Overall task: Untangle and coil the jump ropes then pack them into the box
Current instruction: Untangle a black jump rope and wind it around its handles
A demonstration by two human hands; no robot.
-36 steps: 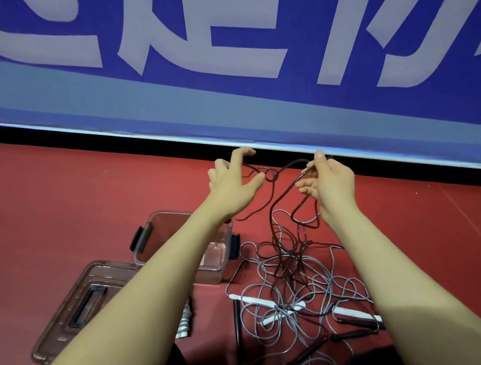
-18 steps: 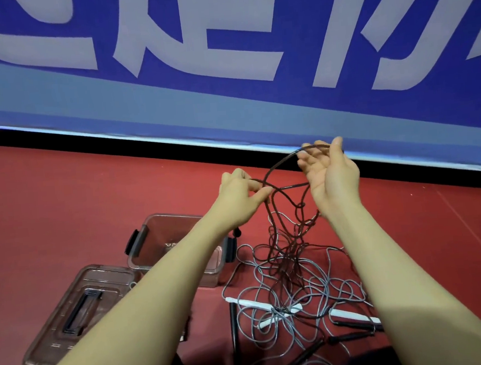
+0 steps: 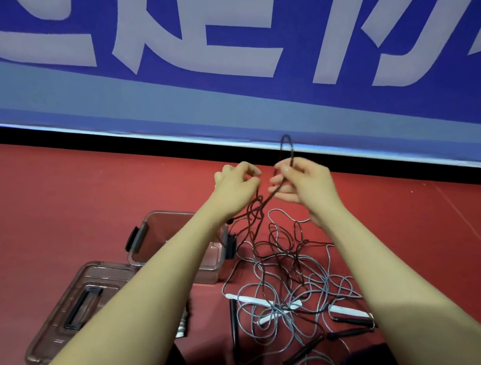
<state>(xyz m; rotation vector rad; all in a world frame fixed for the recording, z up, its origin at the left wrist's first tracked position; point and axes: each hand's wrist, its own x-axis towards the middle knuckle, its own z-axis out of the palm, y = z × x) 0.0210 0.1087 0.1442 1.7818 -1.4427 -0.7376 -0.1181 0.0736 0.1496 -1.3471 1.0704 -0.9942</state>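
sports hall | red court floor (image 3: pixel 62 196) | blue barrier banner (image 3: pixel 227 102)

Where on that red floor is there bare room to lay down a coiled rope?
Bare red floor lies left of the clear box, up to the black strip under the banner, and also right of the right forearm. It is crowded below both hands, where the tangled ropes spread beside the box and lid.

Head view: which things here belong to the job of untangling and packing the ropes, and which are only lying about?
Belong to the job:
dark rope, pinched by left hand and right hand
grey rope
white handles
black handles
box
lid

Only lying about:
blue banner
red floor
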